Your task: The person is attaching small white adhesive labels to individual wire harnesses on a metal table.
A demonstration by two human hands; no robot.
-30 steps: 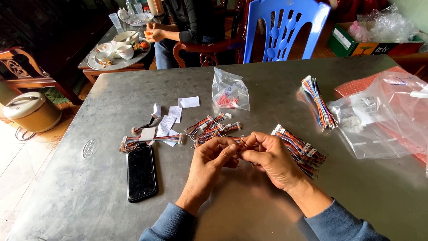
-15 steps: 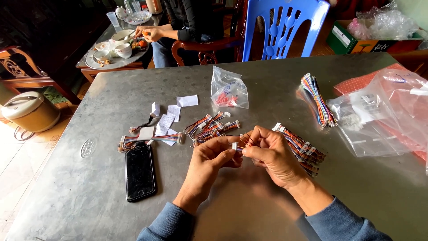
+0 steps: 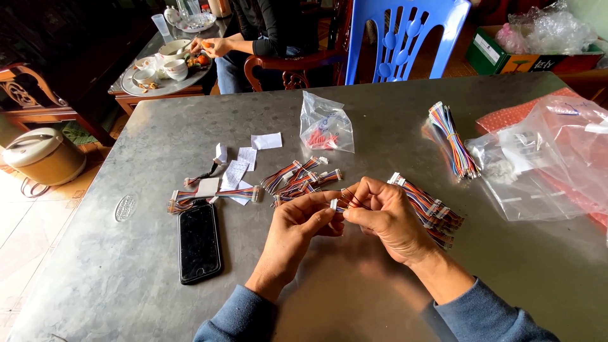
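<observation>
Grey metal table (image 3: pixel 354 291). Bundle of multicoloured wire harnesses (image 3: pixel 427 209) just right of the hands. Left hand (image 3: pixel 297 225) and right hand (image 3: pixel 386 218) together above the table's middle, fingertips (image 3: pixel 326 212) pinched closed on a small wire harness with white connector (image 3: pixel 339 202). Hands a touch lower than half a second ago, same grip.
</observation>
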